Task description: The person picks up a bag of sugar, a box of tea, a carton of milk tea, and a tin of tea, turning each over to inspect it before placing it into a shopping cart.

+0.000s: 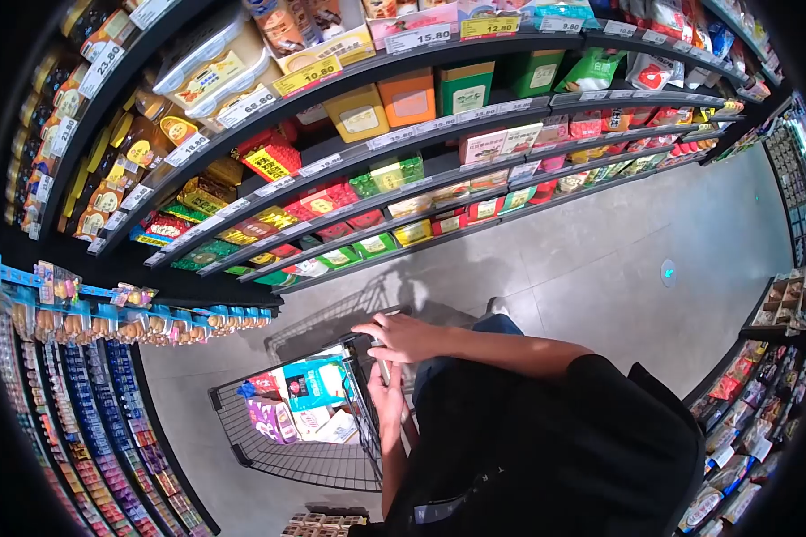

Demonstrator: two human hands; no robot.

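My right hand (pixel 405 338) reaches over the handle end of a wire shopping cart, its fingers stretched out and apart. Just below it is my left hand (pixel 386 396), fingers pointing up toward the right hand and partly curled. A thin pale edge shows between the two hands; I cannot make out what it is. In the shopping cart (pixel 269 455) lie several packages: a turquoise bag (pixel 316 383), a purple pack (pixel 271 421), and a white pack (pixel 338 428).
Shelves of packaged food (pixel 331 183) with price tags curve along the top. Hanging snack packs (pixel 152 322) jut out at left above a lower shelf of small goods (pixel 90 421). Grey tiled floor (pixel 591 268) runs to the right, with another stocked shelf (pixel 748 421) at lower right.
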